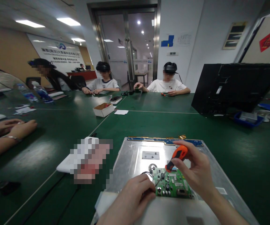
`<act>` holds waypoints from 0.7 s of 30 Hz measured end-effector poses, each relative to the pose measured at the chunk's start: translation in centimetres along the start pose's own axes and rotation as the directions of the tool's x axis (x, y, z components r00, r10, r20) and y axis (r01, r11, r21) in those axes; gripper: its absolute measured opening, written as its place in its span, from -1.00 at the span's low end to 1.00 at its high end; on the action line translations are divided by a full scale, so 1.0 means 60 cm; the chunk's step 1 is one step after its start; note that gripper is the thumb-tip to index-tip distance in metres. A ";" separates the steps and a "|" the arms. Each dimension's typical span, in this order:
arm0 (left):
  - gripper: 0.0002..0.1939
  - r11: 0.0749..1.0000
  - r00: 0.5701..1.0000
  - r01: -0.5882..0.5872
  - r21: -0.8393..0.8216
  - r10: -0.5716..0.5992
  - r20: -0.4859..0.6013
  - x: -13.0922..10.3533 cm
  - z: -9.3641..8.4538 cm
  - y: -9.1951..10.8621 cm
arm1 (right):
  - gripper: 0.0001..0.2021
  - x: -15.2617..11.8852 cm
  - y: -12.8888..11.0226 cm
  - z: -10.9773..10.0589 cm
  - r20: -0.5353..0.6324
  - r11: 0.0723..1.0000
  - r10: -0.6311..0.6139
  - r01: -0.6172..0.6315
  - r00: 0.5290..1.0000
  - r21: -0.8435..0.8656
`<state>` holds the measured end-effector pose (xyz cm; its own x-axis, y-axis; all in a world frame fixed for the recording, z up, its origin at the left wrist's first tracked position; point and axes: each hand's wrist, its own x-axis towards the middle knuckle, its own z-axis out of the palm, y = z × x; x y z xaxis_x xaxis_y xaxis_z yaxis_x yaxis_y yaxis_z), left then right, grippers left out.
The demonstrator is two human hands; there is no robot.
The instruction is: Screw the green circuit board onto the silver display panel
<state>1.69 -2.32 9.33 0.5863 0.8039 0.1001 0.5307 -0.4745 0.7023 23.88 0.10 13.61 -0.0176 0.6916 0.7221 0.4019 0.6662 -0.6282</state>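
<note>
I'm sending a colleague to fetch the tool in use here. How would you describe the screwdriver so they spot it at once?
Start at the large silver metal panel lying flat on the green table nearest the camera. On it sits a small green circuit board, and the right hand holds the screwdriver tip-down over that board. Its orange-and-black grip is the only orange thing there.
</note>
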 end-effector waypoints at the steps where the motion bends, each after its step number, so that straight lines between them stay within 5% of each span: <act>1: -0.85 1.000 1.000 -0.003 0.002 0.003 -0.004 0.000 0.000 0.000 | -0.74 0.000 0.000 0.001 0.004 1.000 -0.003 0.003 1.000 0.013; 12: -0.80 1.000 1.000 -0.004 -0.024 0.004 0.014 0.000 -0.006 0.003 | -0.72 -0.007 -0.005 0.010 0.026 0.997 -0.024 0.022 0.999 0.073; 21: -0.79 1.000 1.000 -0.011 -0.027 0.011 0.014 -0.007 -0.002 0.003 | -0.78 -0.012 -0.019 0.016 0.083 0.981 -0.155 0.164 0.984 -0.100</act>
<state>1.48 -2.69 9.48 0.6007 0.7934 0.0984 0.5072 -0.4733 0.7202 22.58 -0.89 13.54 -0.1562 0.6004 0.7843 0.4833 0.7389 -0.4695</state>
